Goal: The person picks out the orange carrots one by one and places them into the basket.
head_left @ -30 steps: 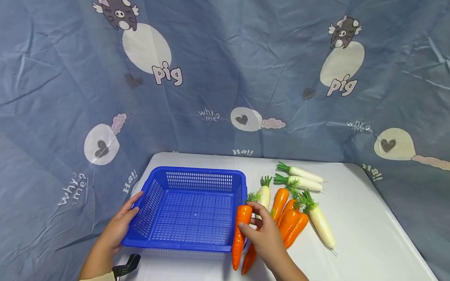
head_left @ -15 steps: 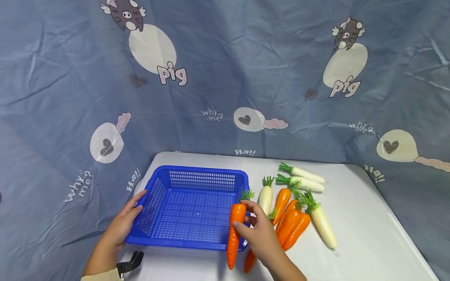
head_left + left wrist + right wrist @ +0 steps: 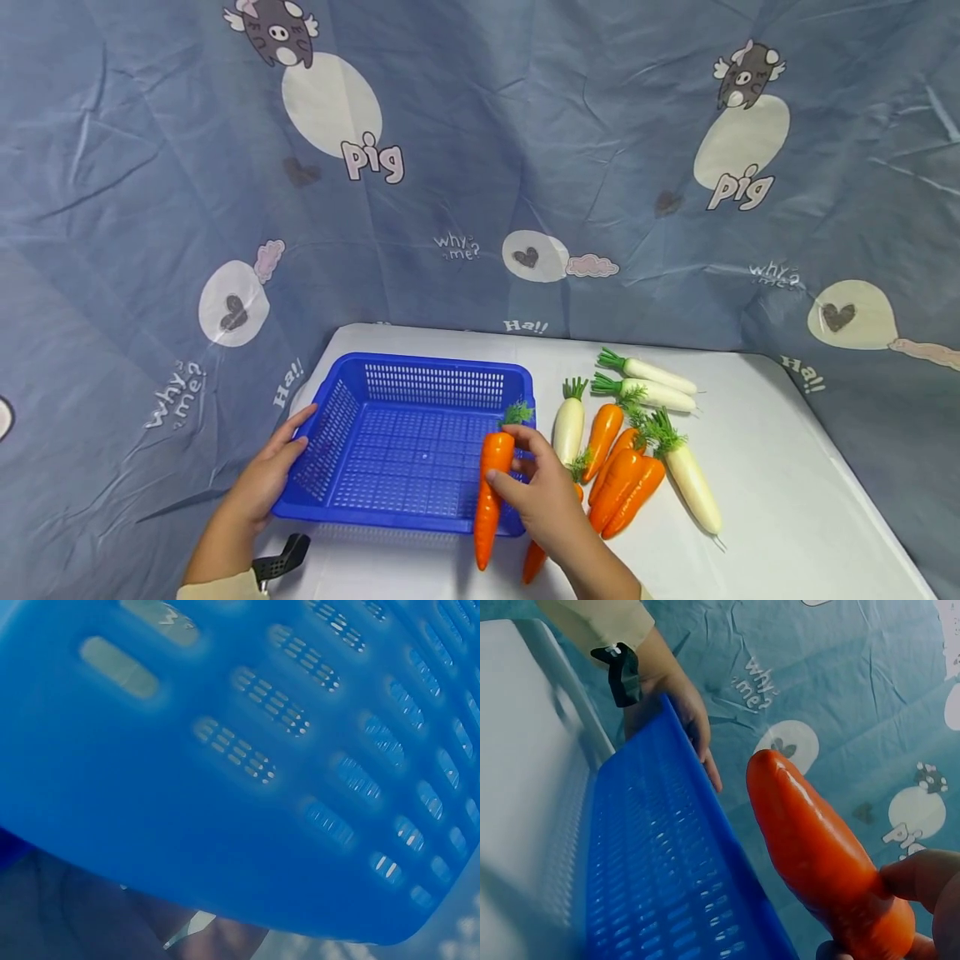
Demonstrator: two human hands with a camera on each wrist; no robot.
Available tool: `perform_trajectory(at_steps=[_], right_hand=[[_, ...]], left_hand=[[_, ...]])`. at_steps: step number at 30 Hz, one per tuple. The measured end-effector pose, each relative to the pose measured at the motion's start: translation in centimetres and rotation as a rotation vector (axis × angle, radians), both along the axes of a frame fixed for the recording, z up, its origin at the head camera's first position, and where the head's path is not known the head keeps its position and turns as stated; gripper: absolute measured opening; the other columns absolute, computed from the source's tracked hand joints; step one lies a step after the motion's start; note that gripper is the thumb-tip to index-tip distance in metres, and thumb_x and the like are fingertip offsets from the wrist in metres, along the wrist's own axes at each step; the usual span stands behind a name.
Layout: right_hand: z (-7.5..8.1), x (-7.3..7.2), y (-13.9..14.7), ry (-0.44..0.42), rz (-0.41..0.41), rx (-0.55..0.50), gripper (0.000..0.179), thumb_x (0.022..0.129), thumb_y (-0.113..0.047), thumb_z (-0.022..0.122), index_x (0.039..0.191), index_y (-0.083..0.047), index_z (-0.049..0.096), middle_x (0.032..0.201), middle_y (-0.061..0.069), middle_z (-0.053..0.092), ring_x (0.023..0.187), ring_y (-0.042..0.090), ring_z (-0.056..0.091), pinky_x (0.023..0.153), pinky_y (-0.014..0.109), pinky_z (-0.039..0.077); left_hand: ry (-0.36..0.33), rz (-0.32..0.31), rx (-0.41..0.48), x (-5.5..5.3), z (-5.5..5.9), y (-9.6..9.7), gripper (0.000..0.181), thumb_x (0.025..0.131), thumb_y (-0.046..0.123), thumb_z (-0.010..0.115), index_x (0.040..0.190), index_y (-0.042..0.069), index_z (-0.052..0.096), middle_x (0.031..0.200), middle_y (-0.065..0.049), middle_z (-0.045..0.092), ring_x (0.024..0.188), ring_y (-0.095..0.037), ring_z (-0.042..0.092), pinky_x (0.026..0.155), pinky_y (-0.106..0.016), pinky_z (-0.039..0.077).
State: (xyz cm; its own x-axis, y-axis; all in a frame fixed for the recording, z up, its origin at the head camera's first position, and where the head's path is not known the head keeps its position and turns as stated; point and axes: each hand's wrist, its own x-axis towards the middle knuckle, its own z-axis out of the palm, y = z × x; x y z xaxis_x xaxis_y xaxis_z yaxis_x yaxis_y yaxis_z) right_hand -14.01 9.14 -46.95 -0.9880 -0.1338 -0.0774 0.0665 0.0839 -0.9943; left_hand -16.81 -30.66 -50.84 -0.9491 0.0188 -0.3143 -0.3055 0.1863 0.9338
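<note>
My right hand pinches an orange carrot between thumb and fingers, its leafy top pointing away and its tip toward me. The carrot hangs over the near right corner of a blue plastic basket. In the right wrist view, the carrot stands beside the basket's rim. My left hand holds the basket by its left side; some fingers are hidden behind the wall. The left wrist view is filled by the basket wall. Inside, the basket floor shows no vegetables.
Several more carrots lie in a heap right of my right hand, one partly under it. White radishes with green tops lie around and behind them. A patterned blue cloth surrounds the white table.
My right hand has carried the carrot left, from the basket's right edge to over its near right corner. The left hand stays on the basket; the view has shifted slightly.
</note>
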Motion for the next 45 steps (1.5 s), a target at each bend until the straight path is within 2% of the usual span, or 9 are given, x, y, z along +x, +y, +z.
perform_trajectory(at_steps=[6,11,14,18,25,32,39,45], right_hand=[[0.3,-0.4,-0.6,-0.002,0.013,0.000,0.057,0.091,-0.016,0.082,0.142,-0.017,0.056,0.135,0.014,0.061,0.113,0.028,0.064,0.084,0.039,0.062],[0.6,-0.7,-1.0,0.005,0.004,0.038,0.057,0.091,-0.020,0.083,0.141,-0.021,0.057,0.136,0.011,0.061,0.115,0.029,0.062,0.082,0.039,0.062],[0.7,-0.9,-1.2,0.019,0.010,0.047,0.056,0.091,-0.021,0.083,0.141,-0.022,0.058,0.136,0.011,0.061,0.116,0.029,0.061,0.082,0.039,0.061],[0.8,-1.3,-1.5,0.025,0.023,0.021,0.055,0.091,-0.018,0.082,0.140,-0.021,0.057,0.134,0.012,0.062,0.115,0.030,0.061,0.082,0.040,0.061],[1.2,-1.9,-2.4,0.030,0.045,-0.012,0.055,0.091,-0.018,0.082,0.140,-0.020,0.057,0.132,0.014,0.062,0.113,0.028,0.064,0.082,0.039,0.062],[1.4,-2.3,-3.4,0.012,0.095,-0.092,0.054,0.092,-0.015,0.080,0.140,-0.014,0.055,0.137,0.017,0.053,0.109,0.026,0.064,0.084,0.038,0.062],[2.0,-2.4,-4.2,0.011,0.102,-0.112,0.057,0.092,-0.014,0.079,0.143,-0.009,0.052,0.138,0.018,0.051,0.107,0.025,0.066,0.085,0.038,0.062],[2.2,-3.3,-5.1,0.034,0.096,-0.077,0.054,0.093,-0.015,0.079,0.141,-0.013,0.054,0.137,0.016,0.052,0.108,0.026,0.063,0.083,0.037,0.061]], left_hand=[[-0.016,0.006,-0.001,-0.1,0.0,-0.1,0.055,0.115,0.028,0.027,0.168,0.038,0.014,0.170,-0.020,0.014,0.111,-0.032,0.057,0.077,-0.042,0.055],[-0.015,0.008,-0.003,-0.1,0.0,0.0,0.055,0.115,0.029,0.028,0.168,0.038,0.015,0.171,-0.019,0.013,0.114,-0.032,0.055,0.078,-0.041,0.054],[-0.007,0.012,0.012,-0.1,0.1,0.1,0.055,0.115,0.027,0.028,0.168,0.036,0.016,0.170,-0.020,0.016,0.110,-0.031,0.058,0.076,-0.041,0.055],[0.001,0.013,0.033,0.0,0.1,0.2,0.055,0.115,0.026,0.028,0.168,0.035,0.017,0.169,-0.019,0.017,0.106,-0.030,0.060,0.075,-0.041,0.055],[0.013,0.005,0.012,0.1,0.1,0.3,0.055,0.115,0.027,0.027,0.168,0.034,0.017,0.171,-0.018,0.013,0.118,-0.035,0.053,0.080,-0.040,0.053],[0.007,0.009,0.039,0.1,0.2,0.3,0.055,0.115,0.027,0.028,0.168,0.035,0.017,0.169,-0.018,0.016,0.111,-0.031,0.057,0.078,-0.041,0.054],[0.020,0.003,0.035,0.1,0.2,0.4,0.055,0.115,0.025,0.028,0.168,0.032,0.018,0.166,-0.019,0.018,0.107,-0.029,0.057,0.078,-0.040,0.054],[0.014,-0.003,0.039,0.0,0.3,0.0,0.055,0.115,0.026,0.027,0.168,0.034,0.016,0.167,-0.020,0.018,0.107,-0.029,0.058,0.077,-0.042,0.055]])
